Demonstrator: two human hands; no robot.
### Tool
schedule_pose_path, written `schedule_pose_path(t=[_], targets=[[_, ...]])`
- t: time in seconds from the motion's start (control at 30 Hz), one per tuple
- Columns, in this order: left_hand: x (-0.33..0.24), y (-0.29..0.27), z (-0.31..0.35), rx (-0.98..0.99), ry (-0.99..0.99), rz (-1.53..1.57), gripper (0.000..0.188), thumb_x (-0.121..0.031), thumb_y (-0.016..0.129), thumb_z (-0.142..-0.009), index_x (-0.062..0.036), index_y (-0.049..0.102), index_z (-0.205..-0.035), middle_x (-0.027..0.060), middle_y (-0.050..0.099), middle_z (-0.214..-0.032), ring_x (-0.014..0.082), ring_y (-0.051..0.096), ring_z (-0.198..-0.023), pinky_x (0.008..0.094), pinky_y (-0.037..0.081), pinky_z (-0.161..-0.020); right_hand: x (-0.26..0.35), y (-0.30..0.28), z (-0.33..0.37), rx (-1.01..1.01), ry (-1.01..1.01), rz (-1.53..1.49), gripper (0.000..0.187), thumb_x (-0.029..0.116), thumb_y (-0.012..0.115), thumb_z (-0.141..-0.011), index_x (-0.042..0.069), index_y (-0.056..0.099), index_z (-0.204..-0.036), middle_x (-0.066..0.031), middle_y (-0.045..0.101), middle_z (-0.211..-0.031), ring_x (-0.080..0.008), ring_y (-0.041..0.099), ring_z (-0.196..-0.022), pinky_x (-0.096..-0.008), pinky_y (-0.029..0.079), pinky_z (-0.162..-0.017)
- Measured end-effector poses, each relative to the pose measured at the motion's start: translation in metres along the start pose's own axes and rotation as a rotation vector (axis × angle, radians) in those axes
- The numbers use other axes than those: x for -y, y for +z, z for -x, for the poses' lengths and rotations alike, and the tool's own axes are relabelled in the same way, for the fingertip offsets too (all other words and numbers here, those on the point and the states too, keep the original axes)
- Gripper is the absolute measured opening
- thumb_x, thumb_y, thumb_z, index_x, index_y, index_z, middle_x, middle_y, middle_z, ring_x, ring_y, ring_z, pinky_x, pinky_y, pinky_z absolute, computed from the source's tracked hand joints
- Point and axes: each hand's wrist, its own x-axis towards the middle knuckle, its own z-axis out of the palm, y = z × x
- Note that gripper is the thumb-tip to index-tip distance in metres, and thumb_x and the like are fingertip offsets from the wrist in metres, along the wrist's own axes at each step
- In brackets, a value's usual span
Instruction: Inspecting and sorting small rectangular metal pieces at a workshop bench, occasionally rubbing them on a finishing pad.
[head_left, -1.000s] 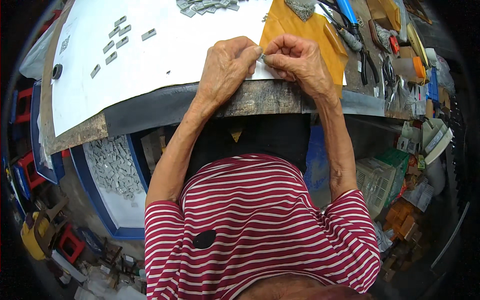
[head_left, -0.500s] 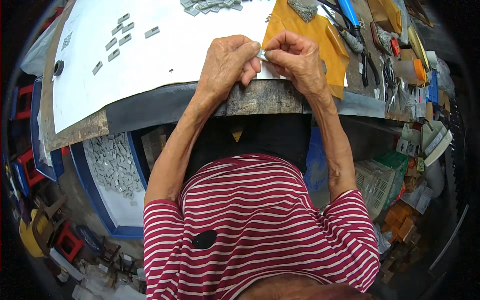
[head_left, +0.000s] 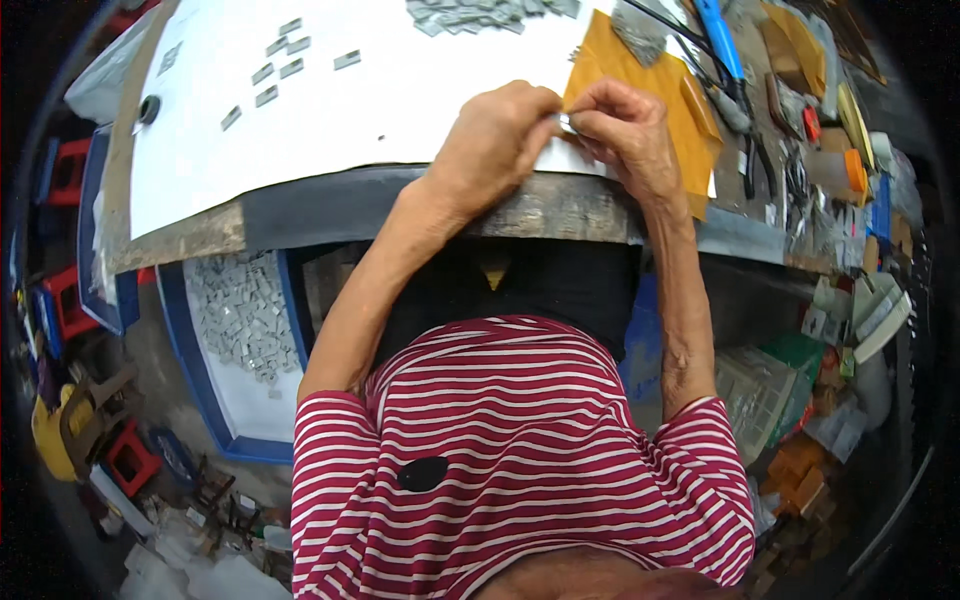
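**Inspector:** State of the hands?

**Assistant:** The left hand (head_left: pixel 497 148) is curled nearly closed, fingertips pinched together at its right side. The right hand (head_left: pixel 625 135) is likewise closed to a pinch, thumb and forefinger meeting the left hand's fingertips. Between the two pinches sits a small metal piece (head_left: pixel 566 124), gripped from both sides; only a sliver of it shows.

**Inspector:** Orientation of that piece?

**Assistant:** The visible part runs roughly left to right, from one pinch to the other. Its full shape and long axis cannot be told; the fingers cover most of it.

**Inspector:** Position?

**Assistant:** Just above the near edge of the bench (head_left: pixel 560 205), over the seam where the white sheet (head_left: pixel 380 90) under the left hand meets the orange sheet (head_left: pixel 640 75) under the right hand. Both wrists rest on or just above the bench edge.

**Inspector:** Surroundings and room?

**Assistant:** Beyond the left hand the white sheet is mostly bare; a few small grey pieces (head_left: pixel 285 60) lie far to its left, and a grey heap (head_left: pixel 480 12) lies beyond both hands. Right of the right hand, past the orange sheet, hand tools crowd the bench, among them a blue-handled tool (head_left: pixel 722 35). Below and left of the left hand, under the bench, a blue tray (head_left: pixel 190 340) holds more grey pieces.
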Motion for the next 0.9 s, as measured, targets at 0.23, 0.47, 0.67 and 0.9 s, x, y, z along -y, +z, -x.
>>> schedule_pose_path(t=[0.23, 0.47, 0.67, 0.9], targets=[[0.002, -0.008, 0.002, 0.080, 0.098, -0.065, 0.015, -0.006, 0.058, -0.078, 0.0029, 0.057, -0.090, 0.0136, 0.058, -0.078, 0.0246, 0.059, -0.067, 0.0320, 0.048, -0.059, -0.002, 0.002, 0.002, 0.011, 0.061, -0.020, 0.004, 0.002, 0.058, -0.075, -0.001, 0.057, -0.077, -0.0006, 0.052, -0.058, -0.0047, 0.044, -0.046, -0.0172, 0.031, -0.040], [0.006, -0.023, 0.006, 0.087, 0.072, -0.108, 0.015, -0.007, 0.059, -0.078, 0.0016, 0.057, -0.091, 0.0119, 0.058, -0.079, 0.0230, 0.058, -0.065, 0.0306, 0.048, -0.057, -0.001, 0.011, 0.000, 0.051, 0.067, -0.095, 0.012, 0.007, 0.058, -0.081, -0.003, 0.060, -0.087, -0.0016, 0.053, -0.061, -0.0053, 0.046, -0.049, -0.0167, 0.035, -0.044], [0.032, -0.052, 0.006, -0.011, 0.050, -0.230, 0.012, -0.007, 0.060, -0.079, -0.0003, 0.060, -0.089, 0.0106, 0.061, -0.079, 0.0172, 0.059, -0.066, 0.0254, 0.049, -0.056, 0.002, 0.016, 0.002, -0.036, 0.001, -0.155, 0.018, 0.011, 0.054, -0.086, -0.004, 0.060, -0.093, -0.0030, 0.056, -0.065, -0.0057, 0.048, -0.052, -0.0158, 0.038, -0.046], [0.075, -0.112, -0.013, -0.129, -0.144, -0.487, 0.016, -0.012, 0.062, -0.080, -0.0011, 0.062, -0.092, 0.0099, 0.064, -0.083, 0.0167, 0.061, -0.069, 0.0258, 0.050, -0.063, 0.005, 0.011, 0.022, -0.077, -0.078, -0.098, 0.017, 0.008, 0.053, -0.085, -0.005, 0.059, -0.093, -0.0033, 0.055, -0.065, -0.0064, 0.047, -0.054, -0.0183, 0.038, -0.049]])
